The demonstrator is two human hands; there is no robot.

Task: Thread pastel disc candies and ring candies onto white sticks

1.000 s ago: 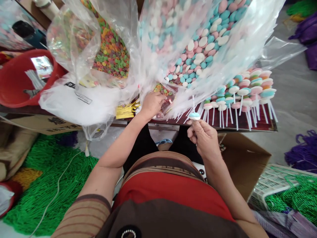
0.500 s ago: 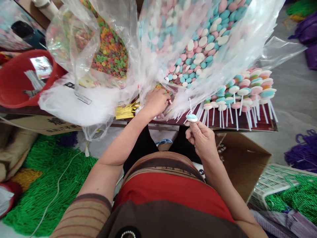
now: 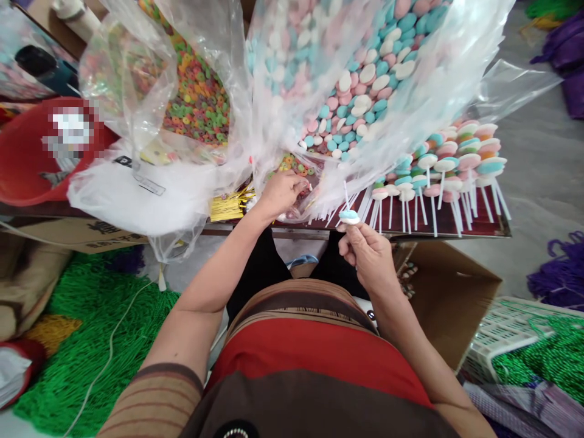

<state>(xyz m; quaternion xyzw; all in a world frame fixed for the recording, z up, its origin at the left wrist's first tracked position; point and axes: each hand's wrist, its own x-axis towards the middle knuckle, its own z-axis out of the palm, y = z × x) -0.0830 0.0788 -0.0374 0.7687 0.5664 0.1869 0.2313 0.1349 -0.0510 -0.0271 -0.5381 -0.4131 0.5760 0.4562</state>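
1. The bench [image 3: 499, 226] runs beneath the large bag [image 3: 433, 103], which holds pink, blue and white candies and serves as landmark here.
2. Green strings [image 3: 91, 340] lie heaped low, left of the large bag and nearer the person.
3. A clear bag of ring candies [image 3: 196, 109] stands just left of the large bag.
4. An open cardboard box [image 3: 451, 304] sits lower than the large bag, toward the person's right.
5. A red tub [image 3: 18, 158] stands well left of the large bag.
6. Candies on sticks [image 3: 447, 158] are massed just right of the large bag, many white sticks pointing toward the person.
7. The left hand [image 3: 280, 194] is at the large bag's near end, over a few loose rings [image 3: 294, 164]; its fingers are bent, and whether they grip anything I cannot tell.
8. The right hand [image 3: 371, 249] is on the person's side of the large bag, fingers closed in a pinch.
9. Yellow ties [image 3: 224, 208] lie left of the large bag's near end.
10. The blue-and-white candy [image 3: 349, 215] is in that pinch, just nearer the person than the large bag.
11. Its thin white stick [image 3: 345, 190] points up toward the large bag.
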